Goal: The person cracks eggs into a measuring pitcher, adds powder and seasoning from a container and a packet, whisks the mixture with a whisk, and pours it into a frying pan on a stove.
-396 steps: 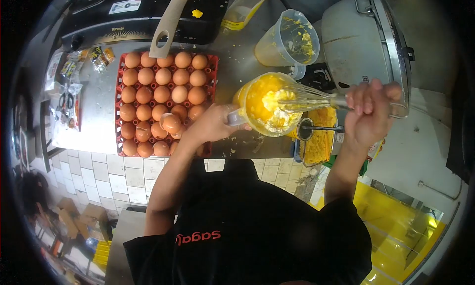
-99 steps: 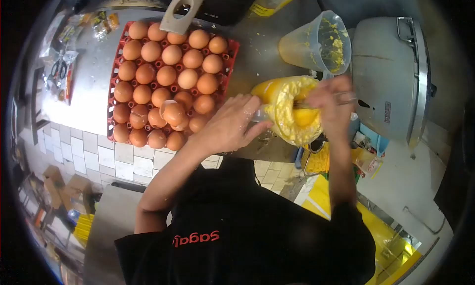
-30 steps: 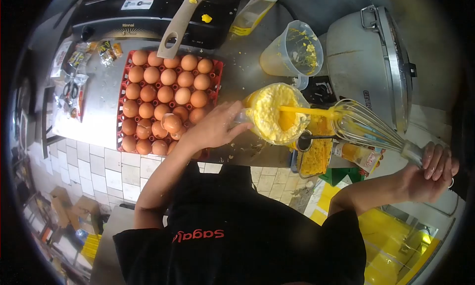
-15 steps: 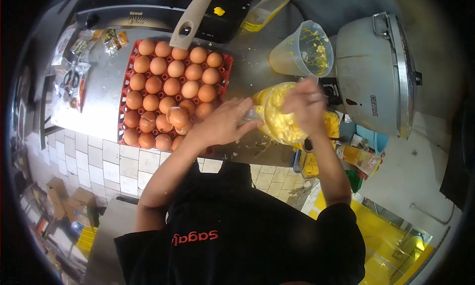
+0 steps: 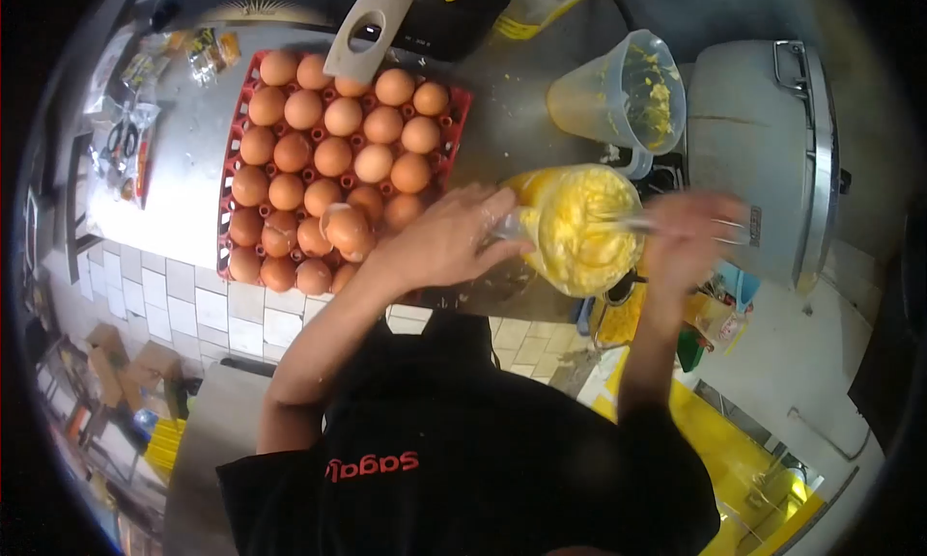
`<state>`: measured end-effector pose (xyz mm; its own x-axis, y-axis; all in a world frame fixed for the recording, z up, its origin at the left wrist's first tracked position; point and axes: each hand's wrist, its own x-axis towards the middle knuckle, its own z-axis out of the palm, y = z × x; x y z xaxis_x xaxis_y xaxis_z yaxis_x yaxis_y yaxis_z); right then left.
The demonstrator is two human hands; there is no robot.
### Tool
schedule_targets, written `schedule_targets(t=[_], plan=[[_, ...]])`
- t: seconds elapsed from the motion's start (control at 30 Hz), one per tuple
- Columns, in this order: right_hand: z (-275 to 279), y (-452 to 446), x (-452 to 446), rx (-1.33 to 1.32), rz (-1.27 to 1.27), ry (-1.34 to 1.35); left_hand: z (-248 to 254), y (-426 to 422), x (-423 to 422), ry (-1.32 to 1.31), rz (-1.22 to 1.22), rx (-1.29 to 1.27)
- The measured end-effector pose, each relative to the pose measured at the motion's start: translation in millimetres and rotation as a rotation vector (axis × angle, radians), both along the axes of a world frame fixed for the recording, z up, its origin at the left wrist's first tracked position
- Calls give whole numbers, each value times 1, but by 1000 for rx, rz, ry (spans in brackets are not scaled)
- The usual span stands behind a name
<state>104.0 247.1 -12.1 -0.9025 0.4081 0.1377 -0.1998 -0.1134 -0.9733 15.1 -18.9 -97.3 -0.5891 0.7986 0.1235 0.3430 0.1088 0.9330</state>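
Note:
My left hand (image 5: 446,237) is closed around the handle of a clear plastic jug (image 5: 539,255), which tips toward me. Inside it lies a thick, lumpy yellow mixture (image 5: 585,230), marked with swirls. Blurred by motion, my right hand (image 5: 688,239) grips a metal whisk (image 5: 628,222) whose wires reach into the mixture. To the left of my left hand is a red egg tray (image 5: 235,184) full of brown eggs (image 5: 333,157). Cracked, empty eggshells (image 5: 346,230) rest on top near its front right.
A second plastic jug (image 5: 589,102), smeared with yellow, stands behind. A large grey pot (image 5: 744,141) is at the right. A pan handle (image 5: 372,30) overhangs the tray's back. Scissors (image 5: 123,139) and small packets (image 5: 208,56) lie at the left.
My right hand has moved right and pulled back from over the jug, so the whisk wires and the swirled mixture now show. My left hand still holds the jug. The view has shifted slightly.

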Motion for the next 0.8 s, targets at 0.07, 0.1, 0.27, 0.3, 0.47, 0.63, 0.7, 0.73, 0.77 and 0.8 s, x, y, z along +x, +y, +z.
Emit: schedule_targets(t=[0.07, 0.1, 0.27, 0.3, 0.47, 0.63, 0.7, 0.73, 0.77, 0.8], plan=[[0, -35, 9, 382, -149, -357, -6, 5, 3, 87, 12, 29], [12, -13, -1, 190, -26, -232, -3, 5, 2, -17, -20, 11], [14, 1, 5, -94, -38, -19, 6, 4, 2, -59, -98, -17], [30, 7, 2, -384, 112, 143, 3, 5, -5, -46, -85, -41], [-3, -6, 1, 555, -289, -61, 4, 9, -6, -70, -90, -39], [7, -37, -12, 567, -114, -444, 4, 6, -6, -55, -85, -71], [11, -44, -15, 494, -107, -465, 6, 2, 1, -46, -60, -59], [11, -43, -22, 464, -111, -445, 6, 4, -4, -10, -44, -46], [16, -45, -14, 433, -138, -462, 8, 6, -6, -48, -77, -92], [20, -44, -11, 412, -151, -475, 9, 7, -4, -66, -97, -74]])
